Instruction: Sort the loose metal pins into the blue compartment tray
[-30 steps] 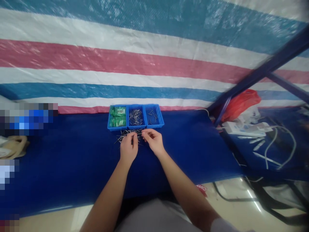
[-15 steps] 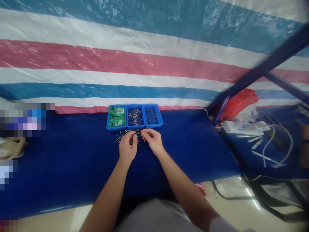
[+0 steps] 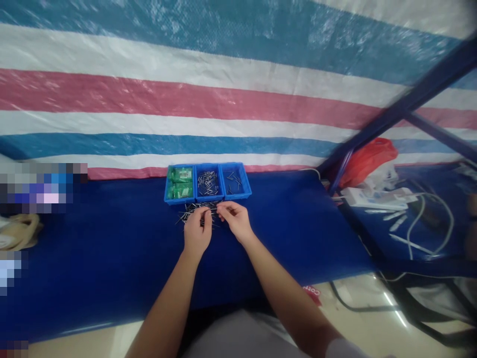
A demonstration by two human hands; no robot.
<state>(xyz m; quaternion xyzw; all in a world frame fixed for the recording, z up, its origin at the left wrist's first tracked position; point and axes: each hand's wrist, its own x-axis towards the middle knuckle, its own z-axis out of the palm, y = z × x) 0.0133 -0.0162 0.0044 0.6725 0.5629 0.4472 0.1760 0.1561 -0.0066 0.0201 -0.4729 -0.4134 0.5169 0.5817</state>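
On the blue tabletop lies a loose pile of thin, dark metal pins, which look like nails or rivets. My left hand is over the pile's near side, thumb and fingertips drawn together in a pinch. My right hand hovers at the pile's right end, also pinching, its fingertips close to the left ones. Whatever sits between the fingers is too small to make out. Just behind the pile stand three joined blue bins: the left bin with green packets, the middle one with short metal pieces, the right one with a few thin pins.
A striped plastic sheet hangs behind the blue table. To the right are a slanted dark metal frame, a red plastic bag, a white power strip and a looped cable. A beige bag sits at far left.
Both hands stay over the pile, with only slight finger movement and a little more pile showing between them. The whole view has shifted slightly.
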